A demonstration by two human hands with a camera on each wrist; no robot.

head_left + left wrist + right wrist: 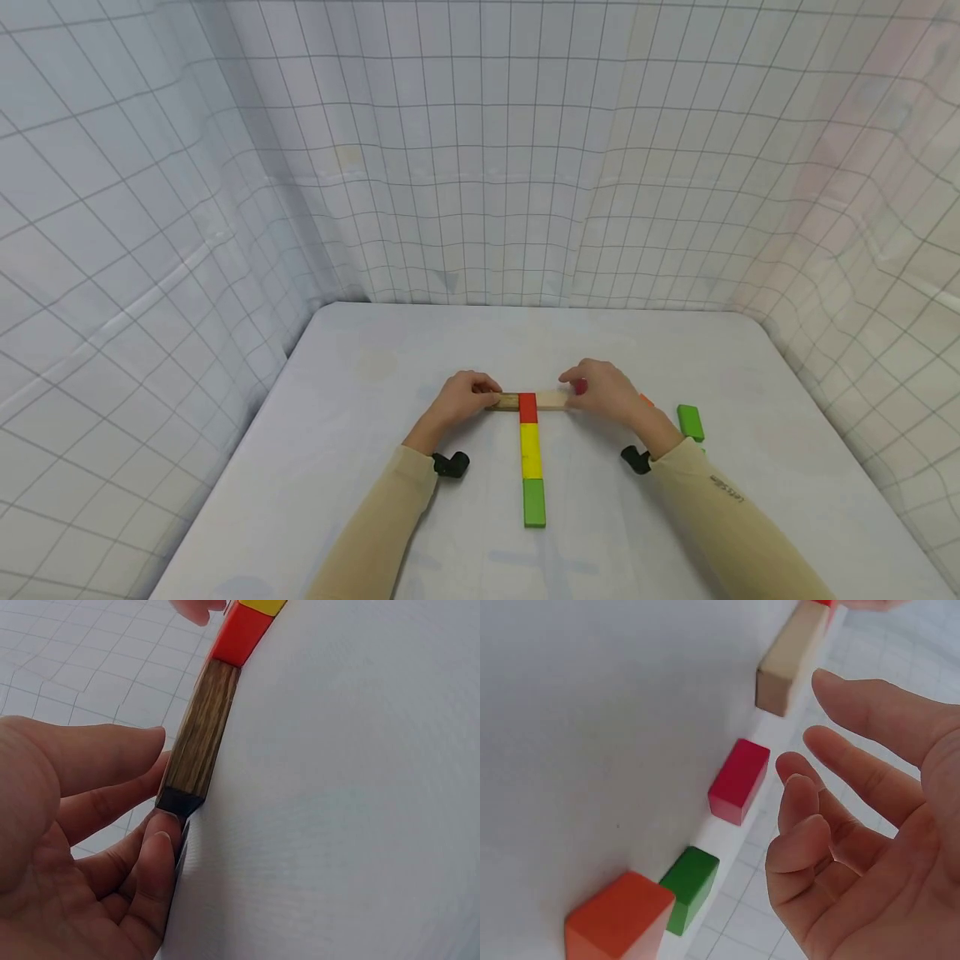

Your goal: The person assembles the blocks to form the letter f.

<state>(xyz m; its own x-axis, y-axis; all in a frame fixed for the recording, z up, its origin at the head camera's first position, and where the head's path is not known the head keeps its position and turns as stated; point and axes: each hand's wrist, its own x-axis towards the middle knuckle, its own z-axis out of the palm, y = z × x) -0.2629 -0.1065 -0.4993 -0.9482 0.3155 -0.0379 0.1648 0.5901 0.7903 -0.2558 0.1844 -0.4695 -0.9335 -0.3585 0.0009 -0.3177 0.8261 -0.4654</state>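
Observation:
In the head view a T of blocks lies flat: a red block (528,407), a yellow block (531,452) and a green block (534,502) form its stem. The brown wooden block (201,724) makes the left arm, the pale wooden block (789,664) the right. My left hand (459,398) is at the brown block's outer end, fingers touching that end and thumb tip beside it. Near the pale block's outer end my right hand (605,392) has thumb and forefinger spread, with nothing held. A crimson block (742,776) lies on the table past that hand.
Beyond the crimson block in the right wrist view lie a dark green block (691,881) and an orange block (622,915). A light green block (690,422) is right of my right wrist. White gridded curtain (480,208) closes off the table's back and sides.

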